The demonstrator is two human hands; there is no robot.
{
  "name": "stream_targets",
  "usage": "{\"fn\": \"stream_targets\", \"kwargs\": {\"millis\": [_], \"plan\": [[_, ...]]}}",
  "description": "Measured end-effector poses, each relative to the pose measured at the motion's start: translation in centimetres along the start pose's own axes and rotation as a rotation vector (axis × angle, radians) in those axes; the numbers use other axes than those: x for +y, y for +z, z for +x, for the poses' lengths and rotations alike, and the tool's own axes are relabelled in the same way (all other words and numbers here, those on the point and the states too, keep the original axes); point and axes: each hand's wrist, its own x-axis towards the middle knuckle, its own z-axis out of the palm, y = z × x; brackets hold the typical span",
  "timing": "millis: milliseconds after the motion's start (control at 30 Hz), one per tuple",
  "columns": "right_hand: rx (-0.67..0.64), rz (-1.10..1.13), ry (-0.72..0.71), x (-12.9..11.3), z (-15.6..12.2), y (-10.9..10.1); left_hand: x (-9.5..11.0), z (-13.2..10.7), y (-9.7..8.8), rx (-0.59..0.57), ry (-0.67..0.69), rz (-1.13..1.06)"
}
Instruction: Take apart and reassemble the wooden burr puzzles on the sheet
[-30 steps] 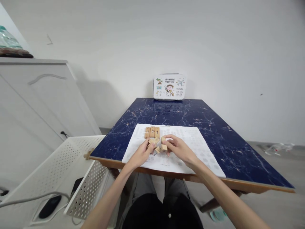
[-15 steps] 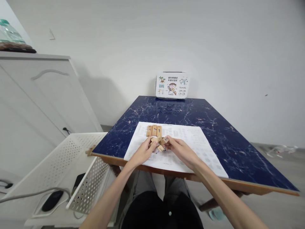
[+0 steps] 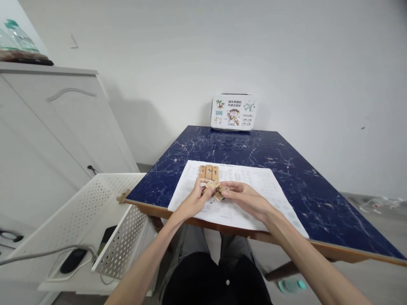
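Observation:
Between my two hands, just above a printed paper sheet (image 3: 254, 199), is a small cluster of interlocking wooden puzzle pieces (image 3: 215, 185). My left hand (image 3: 197, 199) grips its left side, thumb on top. My right hand (image 3: 243, 195) closes on its right side, thumb and fingers pinching a piece there; the fingers partly hide that piece. Just beyond the cluster, several notched wooden puzzle pieces (image 3: 208, 171) lie side by side on the sheet.
The sheet lies on a blue marble-patterned table (image 3: 286, 169). A white box with cartoon prints (image 3: 234, 112) stands at the back against the wall. Left of the table is a white perforated basket (image 3: 121, 241) with a cable. A bottle (image 3: 291, 286) lies on the floor.
My right hand has turned, its thumb now over the piece whose numbered face showed before. The left hand keeps its hold on the cluster. The view has shifted slightly.

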Motion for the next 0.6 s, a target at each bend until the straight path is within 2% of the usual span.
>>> {"fn": "stream_targets", "kwargs": {"millis": [167,367,600], "plan": [[-0.07,0.016,0.02,-0.3,0.2,-0.3,0.5,-0.1,0.0,0.009,0.056,0.071],[0.015,-0.067,0.01,-0.4,-0.1,0.3,0.5,0.0,0.1,0.115,0.068,0.223],[0.03,-0.109,0.01,-0.6,-0.7,0.4,2.3,0.2,0.8,0.087,0.075,0.334]]}}
